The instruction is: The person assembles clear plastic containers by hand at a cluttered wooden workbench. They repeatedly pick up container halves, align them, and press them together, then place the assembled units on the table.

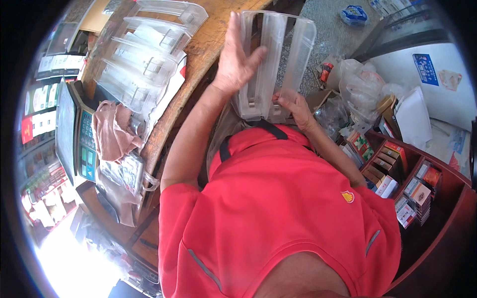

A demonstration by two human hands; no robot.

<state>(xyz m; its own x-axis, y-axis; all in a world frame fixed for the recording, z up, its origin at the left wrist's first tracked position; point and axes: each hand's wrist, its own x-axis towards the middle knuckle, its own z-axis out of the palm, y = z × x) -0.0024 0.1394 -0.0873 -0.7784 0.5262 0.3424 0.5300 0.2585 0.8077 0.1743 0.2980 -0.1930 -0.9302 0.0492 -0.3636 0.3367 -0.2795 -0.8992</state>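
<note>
A clear plastic display rack (pixel 272 54) with long channels stands in front of my body, its lower end near my lap. My left hand (pixel 237 62) is open, fingers stretched upward and thumb apart, lying against the rack's left side. At the lower right of the rack, my right hand (pixel 296 107) is closed, with thumb and fingertips pinching a part near its bottom end. The exact part between those fingertips is too small to make out. More clear plastic racks (pixel 149 64) of the same kind lie on the wooden counter (pixel 207 47) to the left.
On the left, a brown cloth (pixel 115 130) lies beside a scale with a keypad (pixel 87 144). To the right are plastic bags (pixel 361 84) and a dark red compartment drawer (pixel 447 181) holding several small boxes (pixel 417 191). A blue-lidded container (pixel 354 16) sits at the far right.
</note>
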